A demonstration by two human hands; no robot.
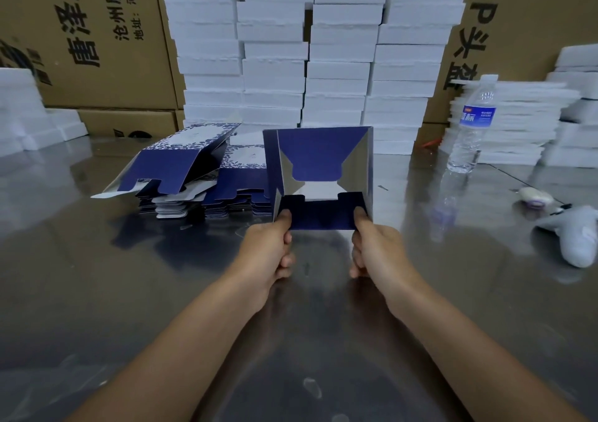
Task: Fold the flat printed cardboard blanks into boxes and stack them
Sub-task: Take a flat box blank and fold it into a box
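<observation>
Left hand (268, 250) and right hand (377, 246) are pinching the notched near flap of a navy cardboard box (318, 152), thumbs on top, silvery inside showing, just right of the blank pile (233, 195).

fingertips: on the left hand (268, 250) and right hand (375, 250), hidden under the box (318, 156) flap
blank pile (233, 195): right end hidden behind the box
foam stacks (310, 49): tops cut off by the upper edge
bottle (472, 123): label print too small to read
grey object (579, 237): blurred, clipped by the right edge
</observation>
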